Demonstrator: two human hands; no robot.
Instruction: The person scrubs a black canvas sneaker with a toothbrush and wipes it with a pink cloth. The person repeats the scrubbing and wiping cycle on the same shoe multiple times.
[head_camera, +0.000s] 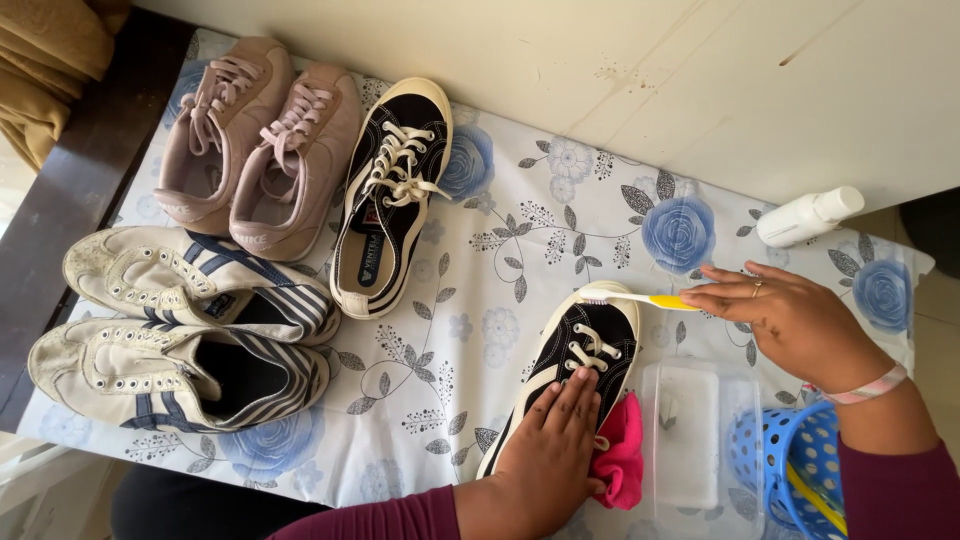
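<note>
A black sneaker with white laces and sole (585, 345) lies on the flowered tablecloth (540, 225). My left hand (550, 440) presses flat on its rear half and holds it down. My right hand (790, 320) grips a toothbrush with a yellow handle (640, 298), its bristles resting on the white toe cap. A pink cloth (620, 455) lies beside the shoe, partly under my left hand.
The matching black sneaker (392, 195) lies further back. A pair of pink sneakers (255, 140) and a pair of worn white striped sneakers (180, 320) fill the left side. A clear plastic container (695, 430), a blue perforated basket (790, 455) and a white bottle (808, 215) sit right.
</note>
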